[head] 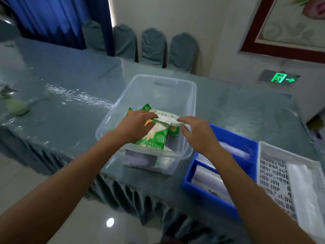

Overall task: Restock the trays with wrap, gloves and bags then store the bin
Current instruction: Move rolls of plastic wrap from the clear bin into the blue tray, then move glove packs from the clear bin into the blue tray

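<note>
From the head camera, a long table (70, 106) under a glossy clear cover over grey-blue cloth fills the middle of the picture; 4 covered chairs (153, 46) stand in a row against the far wall beside a blue curtain (52, 20); a lit green exit sign (279, 78) sits low on the wall to the right, below a red-framed picture (288, 27); a blurred pale-green object (16, 107) lies on the table far to the left.

Near the table's front edge stands a clear plastic bin (133, 85), its long axis running away from the person; just to its right sits a blue tray (202, 192) holding pale wrapped rolls, and beside that a white perforated tray (272, 182) with a clear plastic bag (306, 187) laid in it; the right forearm crosses above the blue tray and hides part of its contents.

Inside the bin, green-and-white packets (154, 140) lie in a loose overlapping heap above darker flat items at the bottom, their long sides slanting from near right to far left.

The left hand (135, 125) reaches into the bin, fingers curled and pinching the top packet's edge; the right hand (197, 132) hangs over the bin's right side, fingers half open and bent, tips at the same packet; whether it grips cannot be told.
</note>
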The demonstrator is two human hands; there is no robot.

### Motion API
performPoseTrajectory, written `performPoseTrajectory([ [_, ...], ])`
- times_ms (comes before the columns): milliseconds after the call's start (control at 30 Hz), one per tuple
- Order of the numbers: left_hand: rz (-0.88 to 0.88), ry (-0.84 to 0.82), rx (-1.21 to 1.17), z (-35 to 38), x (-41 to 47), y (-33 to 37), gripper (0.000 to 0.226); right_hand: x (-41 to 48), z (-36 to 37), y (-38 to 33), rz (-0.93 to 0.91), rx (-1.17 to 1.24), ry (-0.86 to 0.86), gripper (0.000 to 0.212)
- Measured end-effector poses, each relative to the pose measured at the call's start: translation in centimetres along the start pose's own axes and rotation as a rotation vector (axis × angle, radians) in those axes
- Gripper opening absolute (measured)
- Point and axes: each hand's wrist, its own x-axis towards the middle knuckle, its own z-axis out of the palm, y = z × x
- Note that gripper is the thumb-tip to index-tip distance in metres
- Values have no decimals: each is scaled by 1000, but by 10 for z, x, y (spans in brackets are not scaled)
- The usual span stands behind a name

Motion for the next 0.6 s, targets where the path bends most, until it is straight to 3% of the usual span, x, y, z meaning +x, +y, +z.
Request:
performPoseTrajectory([
  [233,-19,-46,-85,-18,-14,-61,28,27,50,-43,45,-85,-79,30],
  [600,-13,-184,-128,13,56,-84,31,104,88,-4,228,-177,-223,37],
])
